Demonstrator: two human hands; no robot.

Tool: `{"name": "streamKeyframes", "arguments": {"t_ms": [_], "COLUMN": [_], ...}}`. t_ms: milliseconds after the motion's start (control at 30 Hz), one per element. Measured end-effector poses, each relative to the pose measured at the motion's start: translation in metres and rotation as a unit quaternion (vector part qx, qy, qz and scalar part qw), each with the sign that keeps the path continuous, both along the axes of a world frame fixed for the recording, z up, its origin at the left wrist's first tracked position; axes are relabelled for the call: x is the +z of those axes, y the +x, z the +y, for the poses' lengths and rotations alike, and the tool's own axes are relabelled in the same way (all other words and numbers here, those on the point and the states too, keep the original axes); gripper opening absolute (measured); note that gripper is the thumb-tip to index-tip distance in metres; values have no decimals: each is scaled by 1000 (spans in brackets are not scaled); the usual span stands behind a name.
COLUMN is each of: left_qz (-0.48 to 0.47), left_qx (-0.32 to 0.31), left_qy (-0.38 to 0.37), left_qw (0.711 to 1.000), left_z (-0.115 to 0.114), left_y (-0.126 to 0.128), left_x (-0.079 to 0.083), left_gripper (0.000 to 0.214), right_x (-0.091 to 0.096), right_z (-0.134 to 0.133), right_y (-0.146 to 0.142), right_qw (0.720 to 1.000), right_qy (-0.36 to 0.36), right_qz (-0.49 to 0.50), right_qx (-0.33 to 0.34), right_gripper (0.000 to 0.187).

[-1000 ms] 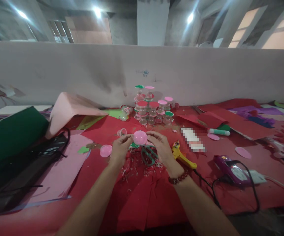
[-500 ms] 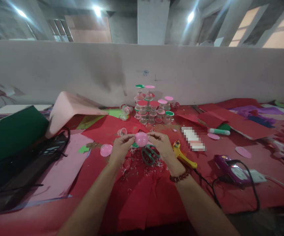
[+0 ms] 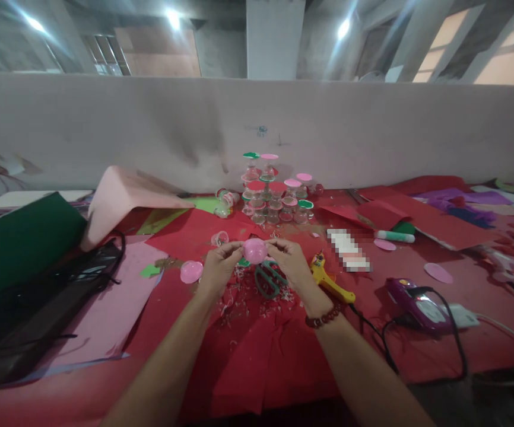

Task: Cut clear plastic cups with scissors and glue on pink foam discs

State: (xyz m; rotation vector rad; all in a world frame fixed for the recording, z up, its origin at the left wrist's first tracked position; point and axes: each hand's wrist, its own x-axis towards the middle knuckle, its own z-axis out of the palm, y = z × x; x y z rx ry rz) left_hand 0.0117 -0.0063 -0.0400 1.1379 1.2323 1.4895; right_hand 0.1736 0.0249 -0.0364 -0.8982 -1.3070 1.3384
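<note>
Between my two hands, over the red table covering, is a small clear plastic cup with a pink disc (image 3: 255, 251). My left hand (image 3: 222, 263) pinches its left edge with thumb and fingertips. On the opposite edge my right hand (image 3: 287, 261) closes its fingers in the same way. Green-handled scissors (image 3: 266, 283) lie below the cup, among thin paper scraps. A second pink-covered cup (image 3: 192, 271) rests left of my left hand. Close to my right wrist lies a yellow glue gun (image 3: 332, 284). A clear cup (image 3: 220, 238) sits just beyond my left hand.
Clear cups topped with red, pink and green discs (image 3: 271, 188) are stacked against the white wall (image 3: 141, 130). A purple device (image 3: 419, 305) with cables lies at right. A green-capped marker (image 3: 394, 236) is behind it. Pink paper (image 3: 105, 302) and a black bag (image 3: 61, 308) fill the left.
Both hands keep hold of the pink-covered cup in nearly the same place. The whole view has shifted very slightly.
</note>
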Motion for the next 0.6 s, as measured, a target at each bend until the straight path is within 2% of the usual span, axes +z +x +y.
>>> {"name": "streamKeyframes", "arguments": {"t_ms": [133, 267, 367, 467, 600], "left_qz": [-63, -143, -129, -111, -154], "left_qx": [-24, -93, -129, -107, -75], "left_qy": [-13, -25, -28, -41, -50], "left_qw": [998, 985, 983, 987, 984], "left_z": [1, -3, -7, -7, -6], "left_y": [3, 8, 10, 10, 10], "left_x": [1, 6, 9, 10, 13], "left_gripper": [27, 33, 42, 43, 43], "right_x": [-1, -1, 1, 2, 3], "right_z": [0, -3, -6, -7, -7], "right_y": [0, 0, -1, -3, -4], "right_qw": [999, 990, 985, 991, 999], "right_qy": [20, 71, 88, 63, 12], "right_qz": [-26, -105, -130, -102, -38], "right_qx": [-16, -55, -69, -56, -30], "right_gripper": [22, 23, 24, 23, 21]}}
